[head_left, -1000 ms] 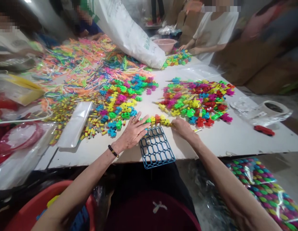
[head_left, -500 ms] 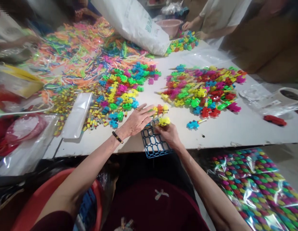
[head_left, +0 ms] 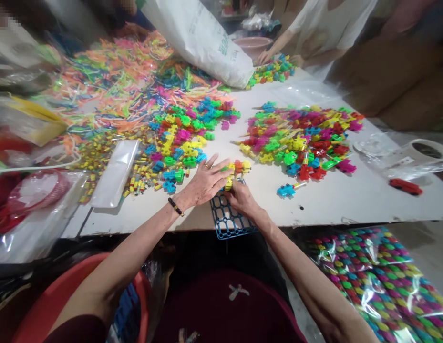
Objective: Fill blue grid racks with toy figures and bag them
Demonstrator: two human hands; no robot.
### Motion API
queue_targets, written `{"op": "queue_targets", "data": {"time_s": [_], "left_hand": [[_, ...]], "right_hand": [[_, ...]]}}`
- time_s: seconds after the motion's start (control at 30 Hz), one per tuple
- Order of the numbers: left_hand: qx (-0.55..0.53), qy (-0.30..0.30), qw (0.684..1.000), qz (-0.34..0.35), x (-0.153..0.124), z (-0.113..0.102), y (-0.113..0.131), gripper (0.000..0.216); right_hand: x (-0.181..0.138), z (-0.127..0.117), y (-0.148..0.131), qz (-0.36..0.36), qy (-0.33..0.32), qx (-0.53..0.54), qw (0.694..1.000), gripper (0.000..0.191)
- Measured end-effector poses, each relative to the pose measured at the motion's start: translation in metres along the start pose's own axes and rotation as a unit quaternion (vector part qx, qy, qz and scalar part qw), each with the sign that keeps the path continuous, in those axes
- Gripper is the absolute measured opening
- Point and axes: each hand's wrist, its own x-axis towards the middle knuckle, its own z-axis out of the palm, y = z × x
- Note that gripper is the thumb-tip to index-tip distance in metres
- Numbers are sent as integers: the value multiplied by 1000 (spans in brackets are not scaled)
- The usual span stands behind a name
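Your right hand (head_left: 244,200) pinches a small yellow toy piece (head_left: 229,183) at the far edge of the blue grid tray (head_left: 226,220), fingers closed on it. Your left hand (head_left: 203,183) lies flat and spread, palm down, touching the tray's top left corner and holding nothing.

Progress, as a judgement: early. The tray's visible cells look bare, and only a short row of pieces, yellow, orange and green (head_left: 239,166), sits just beyond its far edge. How many are in that row is hard to tell, perhaps four.

Counts: one tray, one piece in hand, one stray blue piece (head_left: 286,191) lying apart to the right. Two big loose heaps remain, one right (head_left: 300,140) and one left (head_left: 185,138), both too many to count. The white table (head_left: 350,200) carries it all.
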Motion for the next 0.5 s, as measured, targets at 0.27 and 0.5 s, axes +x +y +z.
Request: {"op": "queue_targets", "data": {"time_s": [0.27,0.5], "left_hand": [[58,-39,997,34,13,-6,6,42],[64,-38,997,12,-2,-14,8,46]], "right_hand": [[-55,-133,58,87,203,-186,957,26],[-39,-192,104,219,263,-284,896,24]]}}
